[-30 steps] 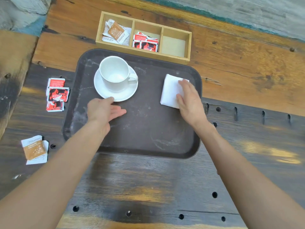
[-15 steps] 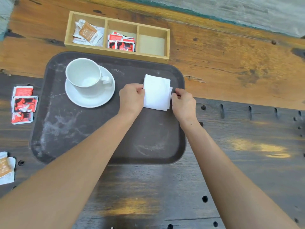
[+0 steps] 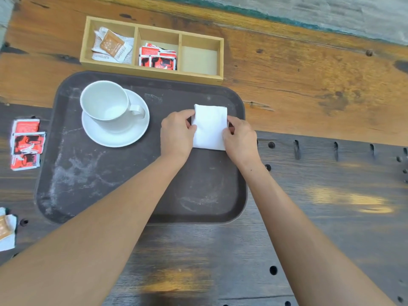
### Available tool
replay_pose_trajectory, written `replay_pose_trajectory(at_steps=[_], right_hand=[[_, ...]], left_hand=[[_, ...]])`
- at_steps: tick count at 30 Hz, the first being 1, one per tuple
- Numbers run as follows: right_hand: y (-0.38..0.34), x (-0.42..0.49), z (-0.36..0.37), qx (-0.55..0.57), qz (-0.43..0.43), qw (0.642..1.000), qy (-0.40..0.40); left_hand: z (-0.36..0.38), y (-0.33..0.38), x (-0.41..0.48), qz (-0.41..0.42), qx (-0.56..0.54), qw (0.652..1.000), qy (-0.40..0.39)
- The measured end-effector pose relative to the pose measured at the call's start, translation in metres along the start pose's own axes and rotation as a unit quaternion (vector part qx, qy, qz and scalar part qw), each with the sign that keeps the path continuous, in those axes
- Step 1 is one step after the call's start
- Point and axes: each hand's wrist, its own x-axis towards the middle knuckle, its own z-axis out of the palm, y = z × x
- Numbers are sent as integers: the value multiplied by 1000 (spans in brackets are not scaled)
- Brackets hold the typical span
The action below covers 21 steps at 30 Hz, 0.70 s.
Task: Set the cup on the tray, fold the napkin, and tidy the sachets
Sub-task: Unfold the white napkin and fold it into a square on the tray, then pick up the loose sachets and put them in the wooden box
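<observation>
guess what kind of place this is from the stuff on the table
Likely a cafe or coffee service station: a cup on a saucer on a serving tray, a wooden organizer of sachets, a worn wooden table.

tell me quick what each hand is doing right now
Left hand: closed, pinching the left edge of the napkin.
Right hand: closed, pinching the napkin's right edge.

Soft matt white paper napkin (image 3: 209, 127) pinched between both hands lies on a scuffed dull brown plastic tray (image 3: 92, 177), left of it a glossy ceramic cup (image 3: 106, 104).
</observation>
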Motion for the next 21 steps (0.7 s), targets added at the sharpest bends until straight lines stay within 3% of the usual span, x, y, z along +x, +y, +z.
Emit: replay_pose_trajectory(at_steps=[7,11,13,16,19,21], right_hand=[[-6,-7,-2,0,35,999,33],[-26,-32,1,9,-59,990,124],[-46,-38,14,58,-104,989,88],[-81,-37,38,98,-143,985,9],[-113,-30,53,91,-188,974,-83],[-129,-24,60,61,-211,967,-129]], left_hand=[[-6,-6,-4,-10,-30,999,-22],[-29,-19,-31,-51,-104,993,6],[-45,-35,-48,-135,-190,972,25],[-76,-68,-61,-266,-308,908,97],[-106,-98,-55,-314,-313,878,182],[-118,-110,-45,-307,-323,873,198]])
